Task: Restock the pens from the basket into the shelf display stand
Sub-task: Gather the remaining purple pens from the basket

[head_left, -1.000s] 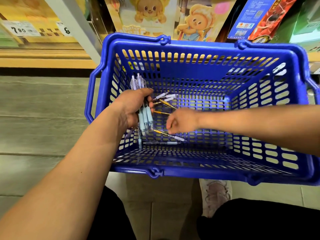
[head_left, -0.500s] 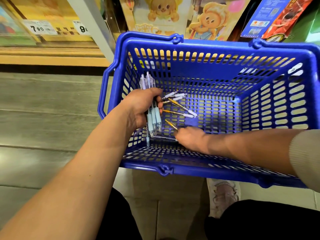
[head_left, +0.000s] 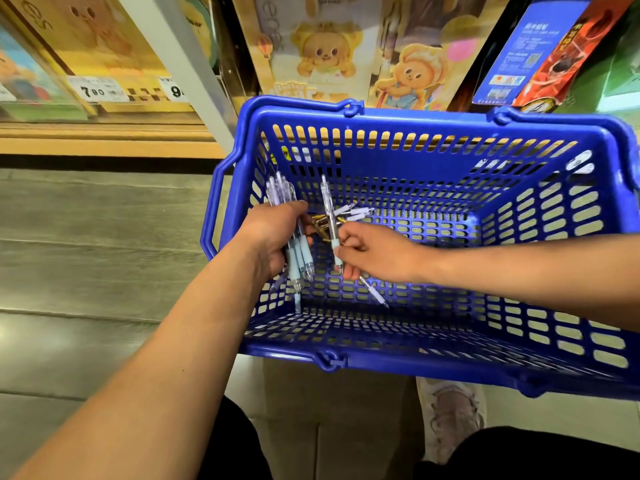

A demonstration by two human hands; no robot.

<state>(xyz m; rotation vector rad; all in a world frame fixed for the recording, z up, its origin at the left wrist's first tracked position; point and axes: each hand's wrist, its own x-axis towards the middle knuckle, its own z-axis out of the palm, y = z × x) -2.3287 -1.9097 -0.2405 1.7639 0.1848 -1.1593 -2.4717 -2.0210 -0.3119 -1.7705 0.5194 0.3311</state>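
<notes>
Basket: blue plastic basket [head_left: 450, 368] with slotted walls, standing on the floor [head_left: 86, 258] against the foot of a shelf; handles folded down along the rim.
Left hand: left hand [head_left: 273, 237] reaches in over the basket's left wall, fingers curled round a bundle of pens [head_left: 300, 252].
Bundle: several clear-barrelled pens with pale blue grip sleeves, packed side by side, roughly upright; clip ends stick out above the fist, tips below it.
Right hand: right hand [head_left: 377, 252] comes in from the right, thumb and fingers pinched on the blue grip of a single pen [head_left: 328, 209]. A second pen may be tucked under the palm; cannot tell.
Single pen: same type, near upright, clip end up, just beside the bundle and not touching it.
Loose pens: small cluster of loose pens [head_left: 356, 213] with gold and white parts on the basket floor, behind both hands; count unclear.
Stray pen: one stray pen [head_left: 373, 292] juts out from under the right hand, slanting towards the near wall.
Shelf: price tags [head_left: 98, 91] on the edge at upper left, one reading 7.90; cartoon-bear boxes [head_left: 323, 57] directly behind the basket.
Lower edge: pale shoe [head_left: 450, 414] and dark trouser legs.
</notes>
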